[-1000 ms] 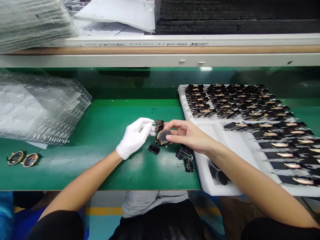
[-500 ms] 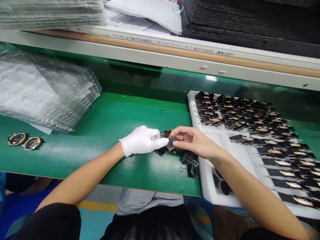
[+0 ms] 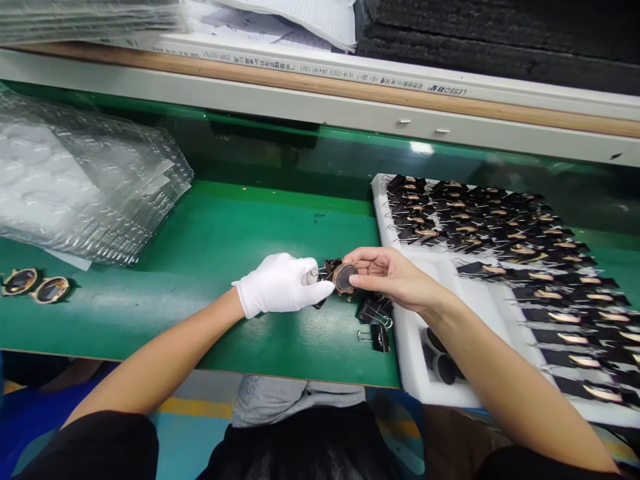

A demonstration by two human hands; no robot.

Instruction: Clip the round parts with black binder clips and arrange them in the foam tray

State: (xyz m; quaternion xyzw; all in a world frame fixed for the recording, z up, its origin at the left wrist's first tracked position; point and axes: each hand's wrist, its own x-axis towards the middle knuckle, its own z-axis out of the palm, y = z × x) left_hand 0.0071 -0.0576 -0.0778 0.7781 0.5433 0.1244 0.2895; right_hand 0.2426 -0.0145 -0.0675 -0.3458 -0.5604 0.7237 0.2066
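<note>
My left hand (image 3: 283,285), in a white glove, is closed on a black binder clip (image 3: 331,269) by its wire handles. Bare, my right hand (image 3: 395,277) pinches a round dark lens in a gold-brown rim (image 3: 345,279), thumb on its face. The rim lies against the clip's black jaw; whether the jaw grips it I cannot tell. Below the hands, loose black binder clips (image 3: 380,338) lie on the green table (image 3: 240,220), one partly hidden under the left thumb. At far left rests a pair of round gold-rimmed glasses parts (image 3: 53,289).
A white foam tray (image 3: 407,360) at right holds rows of binder clips (image 3: 565,317) clamped on gold pieces, with dark round items (image 3: 445,369) in its near slot. Stacked clear plastic trays (image 3: 100,193) lie at left. A pale ledge (image 3: 360,110) runs along the back.
The round lens has shifted slightly away from my left thumb, and more of the clip shows between the hands. The whole view has shifted a little.
</note>
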